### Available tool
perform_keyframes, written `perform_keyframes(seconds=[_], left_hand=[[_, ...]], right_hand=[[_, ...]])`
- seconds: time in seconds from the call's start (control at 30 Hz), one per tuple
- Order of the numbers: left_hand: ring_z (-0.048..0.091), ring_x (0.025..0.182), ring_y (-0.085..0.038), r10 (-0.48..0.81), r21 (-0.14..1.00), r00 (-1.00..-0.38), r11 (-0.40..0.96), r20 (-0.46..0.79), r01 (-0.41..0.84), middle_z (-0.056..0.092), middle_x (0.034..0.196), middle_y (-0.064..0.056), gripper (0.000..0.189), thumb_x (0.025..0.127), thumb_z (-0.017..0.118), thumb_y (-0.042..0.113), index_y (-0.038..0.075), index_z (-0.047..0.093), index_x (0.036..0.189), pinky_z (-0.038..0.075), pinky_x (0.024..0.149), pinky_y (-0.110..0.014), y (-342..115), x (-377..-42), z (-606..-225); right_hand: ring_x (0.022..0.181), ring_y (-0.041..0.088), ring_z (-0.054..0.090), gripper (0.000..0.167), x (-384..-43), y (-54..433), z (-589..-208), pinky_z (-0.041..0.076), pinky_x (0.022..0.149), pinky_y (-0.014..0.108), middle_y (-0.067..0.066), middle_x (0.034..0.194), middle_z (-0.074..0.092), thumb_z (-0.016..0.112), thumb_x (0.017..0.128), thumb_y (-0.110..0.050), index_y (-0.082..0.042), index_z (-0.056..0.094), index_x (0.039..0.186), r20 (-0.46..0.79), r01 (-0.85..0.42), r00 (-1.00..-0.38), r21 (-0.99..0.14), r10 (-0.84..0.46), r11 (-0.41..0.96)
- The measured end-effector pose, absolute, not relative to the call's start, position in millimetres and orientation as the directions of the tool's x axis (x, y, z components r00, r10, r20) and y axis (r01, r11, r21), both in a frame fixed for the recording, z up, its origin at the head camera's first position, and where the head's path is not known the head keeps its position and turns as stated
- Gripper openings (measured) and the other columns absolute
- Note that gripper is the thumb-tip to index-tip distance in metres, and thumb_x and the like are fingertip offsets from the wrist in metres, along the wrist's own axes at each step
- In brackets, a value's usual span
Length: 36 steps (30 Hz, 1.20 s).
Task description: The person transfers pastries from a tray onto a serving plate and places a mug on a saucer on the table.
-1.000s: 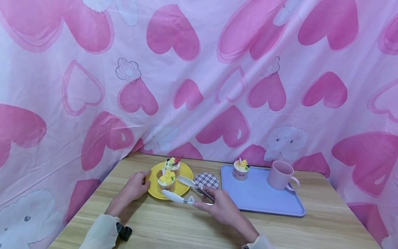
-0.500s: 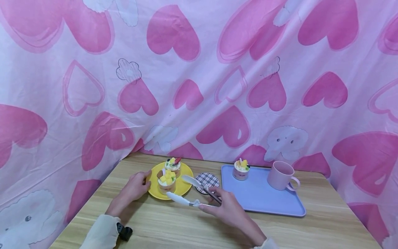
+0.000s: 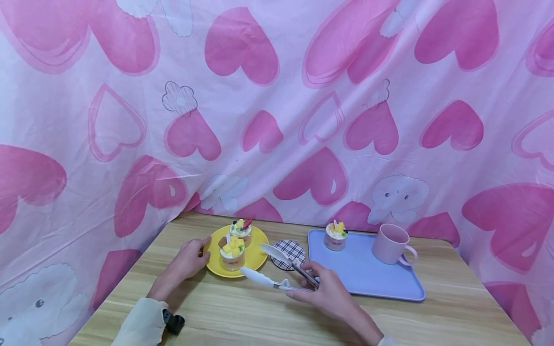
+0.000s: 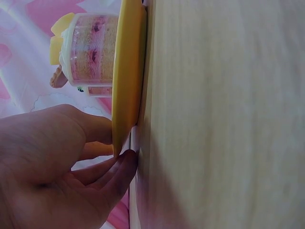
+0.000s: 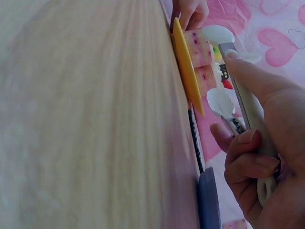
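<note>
My left hand (image 3: 190,257) pinches the left rim of a yellow plate (image 3: 258,262); in the left wrist view the thumb (image 4: 97,128) lies on the rim's upper side and fingers reach beneath. Two clear dessert cups stand upright on the plate: the front one (image 3: 232,259) is topped with yellow fruit cubes and a biscuit, the rear one (image 3: 240,230) with red fruit. My right hand (image 3: 326,290) grips a pair of tongs (image 3: 308,278) with white tips. The tips are spread apart, with nothing between them, right of the front cup. Fingers curl round the handles in the right wrist view.
A round checked coaster (image 3: 294,248) lies between the plate and a blue tray (image 3: 359,276). On the tray stand a third dessert cup (image 3: 335,238) at the back left and a pink mug (image 3: 389,245) at the right. A pink heart-print cloth (image 3: 285,163) hangs behind the wooden table (image 3: 225,307).
My right hand and the tongs have moved right, away from the front dessert cup, toward the tray. My left hand, the plate and the cups stay where they were.
</note>
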<state>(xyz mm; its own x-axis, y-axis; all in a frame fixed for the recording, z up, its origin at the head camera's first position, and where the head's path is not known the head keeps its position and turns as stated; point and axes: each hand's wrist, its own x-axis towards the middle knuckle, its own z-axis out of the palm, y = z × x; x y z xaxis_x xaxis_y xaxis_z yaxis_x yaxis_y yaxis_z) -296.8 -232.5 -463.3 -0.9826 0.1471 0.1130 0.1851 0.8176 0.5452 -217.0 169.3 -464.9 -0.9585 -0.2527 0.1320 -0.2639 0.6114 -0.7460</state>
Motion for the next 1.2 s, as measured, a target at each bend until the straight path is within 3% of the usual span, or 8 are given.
perform_keyframes(seconds=[0.37, 0.67, 0.8, 1.03, 1.2], left_hand=[[0.064, 0.114, -0.029, 0.129, 0.549, -0.988, 0.821, 0.089, 0.157, 0.062, 0.146, -0.034, 0.056, 0.101, 0.066, 0.004, -0.012, 0.052, 0.153, 0.061, 0.100, -0.048, -232, -298, -464], [0.067, 0.108, -0.028, 0.174, 0.531, -0.971, 0.814, 0.163, 0.235, 0.070, 0.133, -0.032, 0.053, 0.098, 0.067, 0.001, -0.016, 0.055, 0.147, 0.061, 0.094, -0.047, -234, -298, -466], [0.067, 0.112, -0.030, 0.173, 0.535, -0.973, 0.813, 0.154, 0.229, 0.068, 0.137, -0.033, 0.053, 0.098, 0.067, 0.001, -0.015, 0.055, 0.148, 0.061, 0.097, -0.050, -234, -298, -466], [0.065, 0.123, -0.032, 0.158, 0.552, -0.982, 0.812, 0.106, 0.190, 0.061, 0.149, -0.033, 0.054, 0.100, 0.066, 0.003, -0.013, 0.053, 0.151, 0.059, 0.105, -0.053, -234, -298, -465], [0.065, 0.119, -0.029, 0.156, 0.556, -0.983, 0.811, 0.094, 0.182, 0.060, 0.150, -0.033, 0.055, 0.101, 0.066, 0.003, -0.012, 0.053, 0.152, 0.061, 0.102, -0.050, -235, -299, -465]], right_hand=[[0.081, 0.014, 0.063, 0.070, -213, 182, -461, 0.052, 0.067, 0.023, -0.004, 0.094, 0.073, 0.094, 0.077, -0.058, -0.017, 0.069, 0.129, 0.135, -0.227, -0.972, -0.751, -0.193, 0.620], [0.078, 0.012, 0.063, 0.071, -217, 199, -463, 0.053, 0.061, 0.025, 0.000, 0.097, 0.073, 0.097, 0.075, -0.052, -0.020, 0.067, 0.129, 0.139, -0.164, -0.986, -0.776, -0.088, 0.609], [0.072, 0.012, 0.065, 0.073, -218, 211, -461, 0.055, 0.057, 0.026, 0.004, 0.100, 0.075, 0.098, 0.075, -0.049, -0.019, 0.066, 0.132, 0.138, -0.146, -0.989, -0.793, -0.059, 0.591], [0.077, 0.012, 0.061, 0.071, -221, 228, -454, 0.050, 0.060, 0.024, 0.000, 0.098, 0.074, 0.097, 0.076, -0.052, -0.017, 0.065, 0.130, 0.151, -0.124, -0.989, -0.780, -0.008, 0.614], [0.076, 0.015, 0.059, 0.073, -224, 236, -452, 0.049, 0.059, 0.025, 0.001, 0.095, 0.071, 0.096, 0.077, -0.054, -0.014, 0.065, 0.129, 0.143, -0.106, -0.990, -0.779, 0.010, 0.617]])
